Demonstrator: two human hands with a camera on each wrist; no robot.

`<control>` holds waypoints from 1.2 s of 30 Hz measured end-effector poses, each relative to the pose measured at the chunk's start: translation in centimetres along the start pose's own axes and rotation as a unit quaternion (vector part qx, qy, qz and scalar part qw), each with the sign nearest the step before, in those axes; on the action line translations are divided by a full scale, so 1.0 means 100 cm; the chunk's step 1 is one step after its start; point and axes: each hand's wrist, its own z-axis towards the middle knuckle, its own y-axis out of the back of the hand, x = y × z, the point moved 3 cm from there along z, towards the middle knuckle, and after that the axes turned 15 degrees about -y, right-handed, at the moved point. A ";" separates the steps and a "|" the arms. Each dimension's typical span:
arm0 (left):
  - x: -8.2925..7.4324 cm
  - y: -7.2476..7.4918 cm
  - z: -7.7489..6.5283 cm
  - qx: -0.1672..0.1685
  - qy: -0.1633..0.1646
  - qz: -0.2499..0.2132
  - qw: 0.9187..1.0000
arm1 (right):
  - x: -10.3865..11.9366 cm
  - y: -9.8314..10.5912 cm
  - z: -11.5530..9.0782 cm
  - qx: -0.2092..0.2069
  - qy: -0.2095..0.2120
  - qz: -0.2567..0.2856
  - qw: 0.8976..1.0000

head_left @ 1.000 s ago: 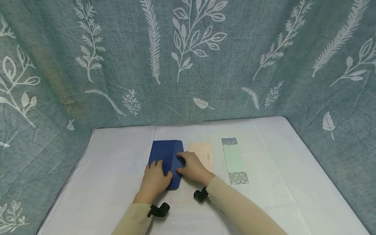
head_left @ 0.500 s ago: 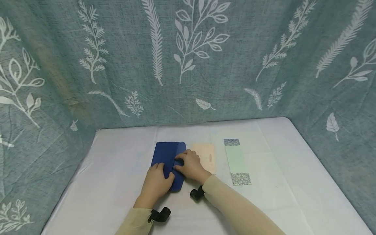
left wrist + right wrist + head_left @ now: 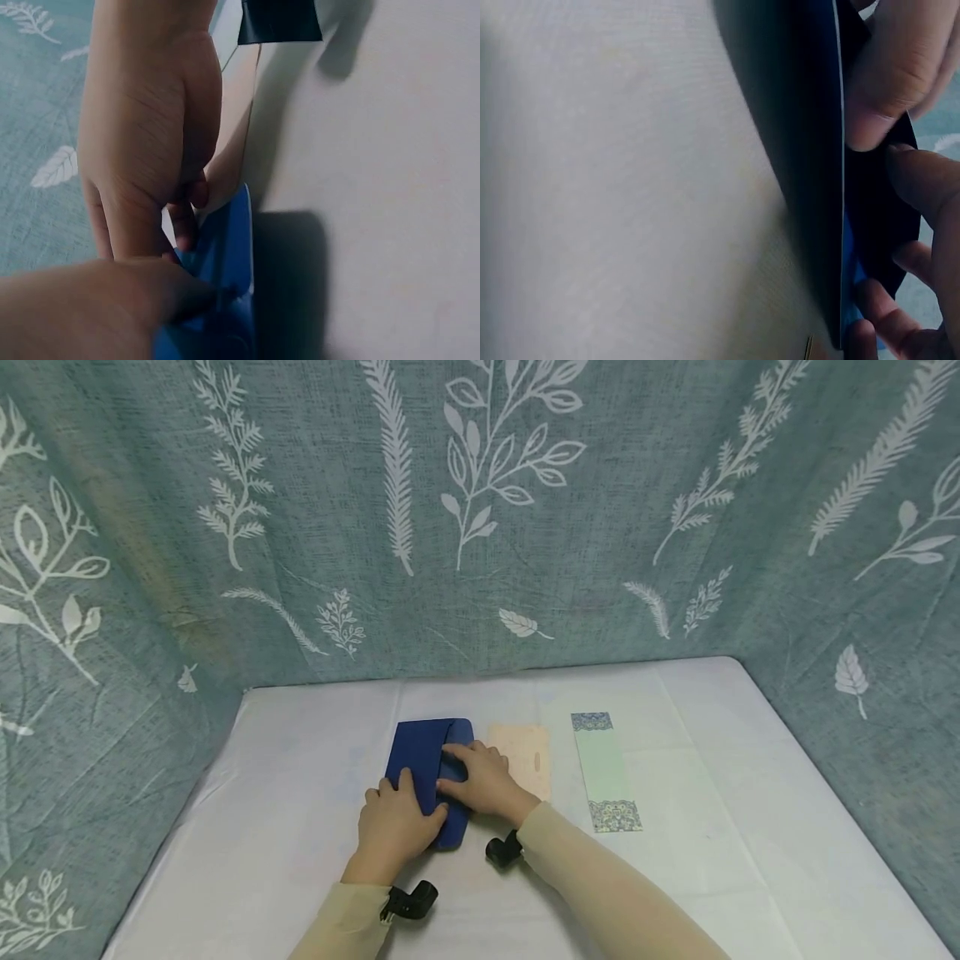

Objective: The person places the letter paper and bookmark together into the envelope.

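A dark blue envelope (image 3: 416,743) lies on the white-covered table in the head view, its flap spread to the right. My left hand (image 3: 395,822) rests on the envelope's body, fingers spread and thumb near the opening. From the right, my right hand (image 3: 487,781) reaches over the flap, its curved thumb and forefinger holding the envelope's opening edge. That edge stands slightly raised, with a dark gap beneath. In the right wrist view, the left thumb (image 3: 874,124) and right fingers (image 3: 885,307) meet at the dark blue paper (image 3: 810,135).
A pale beige card (image 3: 528,747) lies just right of the envelope, partly behind the right hand. Farther right lies a light green paper strip (image 3: 600,764) with patterned ends. A leaf-print curtain (image 3: 420,610) hangs behind the table (image 3: 675,735). Both wrists carry small black cameras.
The right thumb and forefinger have moved left from the flap to the opening edge, which now lifts a little. The left hand stays on the envelope. The head view has shifted slightly.
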 end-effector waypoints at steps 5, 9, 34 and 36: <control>-0.001 0.001 0.003 0.027 0.009 0.017 0.999 | 0.000 0.000 0.000 0.002 0.000 0.002 1.000; -0.002 0.001 0.005 0.028 0.016 0.013 0.999 | -0.002 0.000 0.000 -0.001 -0.002 0.001 1.000; 0.001 0.002 0.004 0.001 0.026 0.001 1.000 | -0.028 0.037 -0.004 -0.026 0.024 0.081 0.996; 0.000 0.002 0.004 -0.002 0.024 0.003 1.000 | -0.040 0.046 -0.003 -0.034 0.012 0.082 0.996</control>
